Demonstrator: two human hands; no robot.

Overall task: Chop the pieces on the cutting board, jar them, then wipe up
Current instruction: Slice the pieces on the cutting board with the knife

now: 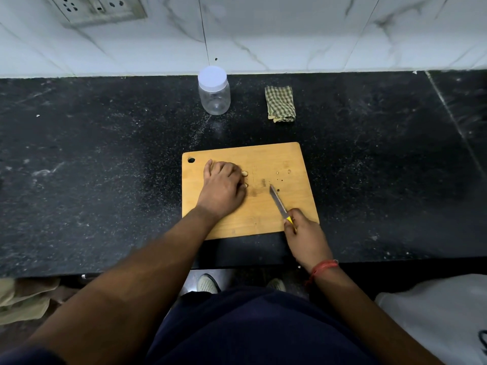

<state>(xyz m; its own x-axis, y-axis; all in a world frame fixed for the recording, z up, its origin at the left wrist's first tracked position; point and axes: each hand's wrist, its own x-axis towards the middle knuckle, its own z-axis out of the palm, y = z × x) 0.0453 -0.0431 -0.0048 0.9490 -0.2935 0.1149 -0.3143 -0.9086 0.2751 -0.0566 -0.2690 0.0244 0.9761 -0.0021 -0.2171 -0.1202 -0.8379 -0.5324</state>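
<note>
Nearest, the right hand (305,234) sits at the near right corner of the wooden cutting board (263,214), its fingers curled round the yellow handle of a small knife (278,202). The blade slants up and left over the board, its tip above the middle of the wood, apart from the pieces. A red thread band (322,268) circles the right wrist.

Further in, the left hand (224,188) lies palm down on the left half of the board, fingers bent over a small cluster of pale pieces (245,173). Two of them peek out just past the fingertips on the right; whether the fingers pinch them or only press on them is hard to tell. A few crumbs (283,175) lie on the far right part of the board.

Beyond the board, on the black stone counter (105,167), stands a clear plastic jar (214,97) with its white lid on. To its right lies a folded green checked cloth (280,104), well apart from the jar.
</note>
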